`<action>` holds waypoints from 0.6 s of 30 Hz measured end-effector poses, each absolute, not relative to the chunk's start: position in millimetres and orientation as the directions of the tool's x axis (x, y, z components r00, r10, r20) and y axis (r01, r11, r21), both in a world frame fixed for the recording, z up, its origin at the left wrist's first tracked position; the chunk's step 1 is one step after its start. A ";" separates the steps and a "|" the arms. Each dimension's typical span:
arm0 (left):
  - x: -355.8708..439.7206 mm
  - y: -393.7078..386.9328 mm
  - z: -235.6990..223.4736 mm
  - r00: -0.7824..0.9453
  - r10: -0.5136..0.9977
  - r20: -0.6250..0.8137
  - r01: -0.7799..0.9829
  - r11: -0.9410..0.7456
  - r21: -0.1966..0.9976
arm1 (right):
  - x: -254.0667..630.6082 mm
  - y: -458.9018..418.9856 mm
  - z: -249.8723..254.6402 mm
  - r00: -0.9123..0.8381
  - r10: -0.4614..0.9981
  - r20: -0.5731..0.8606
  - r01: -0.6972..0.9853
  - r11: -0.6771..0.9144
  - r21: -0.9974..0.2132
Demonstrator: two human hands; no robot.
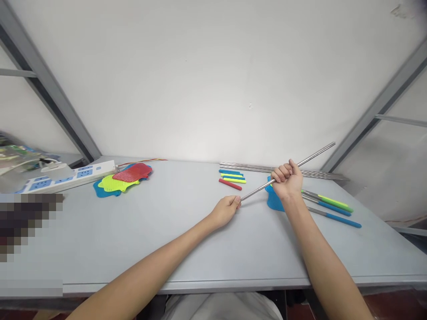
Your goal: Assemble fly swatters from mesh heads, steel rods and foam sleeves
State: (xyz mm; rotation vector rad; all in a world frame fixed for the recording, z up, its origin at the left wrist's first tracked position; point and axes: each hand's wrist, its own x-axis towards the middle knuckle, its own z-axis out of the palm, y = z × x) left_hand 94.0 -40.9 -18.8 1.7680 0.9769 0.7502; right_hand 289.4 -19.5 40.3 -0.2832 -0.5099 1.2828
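Note:
A thin metal rod [315,154] slants up to the right above the table, held in both hands. My right hand [287,180] is wrapped round its middle. The rod's lower left end is pinched in the fingers of my left hand [227,210], which hide its tip. Behind my right wrist lies a blue fly swatter head [275,201], partly covered by the hand. Metal shafts with a green handle [336,203] and blue handles [343,220] lie to the right of it. Several loose handle grips in blue, yellow and red [230,184] lie beyond my left hand.
A bundle of metal rods [247,167] lies along the wall. At the left rest red [135,172], yellow [116,182] and blue swatter heads [102,190], overlapping. A white power strip [96,170] sits beside them on the grey table [187,249]. Metal frame posts [63,95] stand at both sides.

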 end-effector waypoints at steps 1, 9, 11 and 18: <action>94.0 -40.5 -19.7 0.491 0.869 0.058 0.292 -0.227 0.929 | 289.7 -18.8 39.6 0.194 0.960 0.200 -0.838 0.268 -0.475; 95.9 -37.8 -26.5 0.462 0.887 0.017 0.306 -0.177 0.935 | 292.1 -14.4 34.9 0.199 0.969 0.148 -0.845 0.246 -0.475; 96.4 -37.7 -27.8 0.447 0.894 0.028 0.292 -0.175 0.940 | 293.8 -13.1 33.4 0.199 0.971 0.135 -0.849 0.240 -0.470; 97.7 -41.5 -24.6 0.401 0.911 0.096 0.232 -0.203 0.951 | 297.8 -8.2 27.3 0.185 0.978 0.093 -0.864 0.207 -0.459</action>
